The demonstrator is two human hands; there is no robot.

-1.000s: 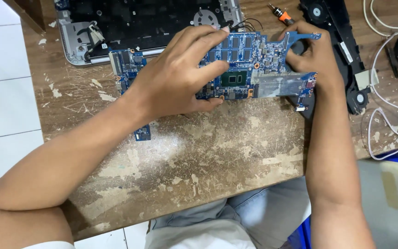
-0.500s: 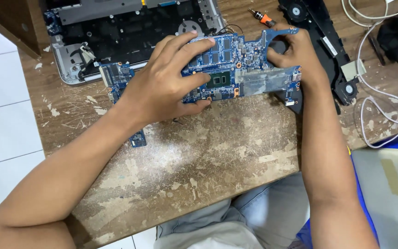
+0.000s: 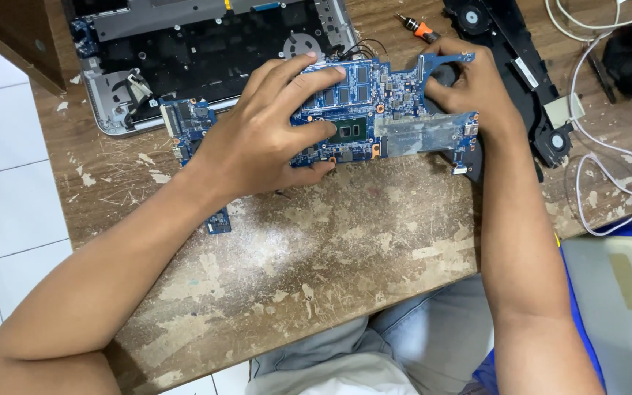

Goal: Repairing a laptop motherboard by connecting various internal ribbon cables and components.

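Note:
A blue laptop motherboard (image 3: 385, 121) lies on a worn wooden table (image 3: 316, 249). My left hand (image 3: 265, 135) rests on its left part, fingers spread over the chips and thumb at the board's near edge. My right hand (image 3: 473, 88) grips the board's right end near a black fan part under it. Behind the board sits an opened silver laptop base (image 3: 206, 51) with dark insides.
A small blue circuit board (image 3: 188, 124) lies left of my left hand, another small piece (image 3: 219, 221) nearer the table edge. An orange-handled screwdriver (image 3: 418, 28), a black fan assembly (image 3: 521, 66) and white cables (image 3: 608, 168) lie at the right. White floor tiles (image 3: 9, 183) show at left.
The view has shifted slightly; both hands stay on the motherboard, which sits in about the same place on the table.

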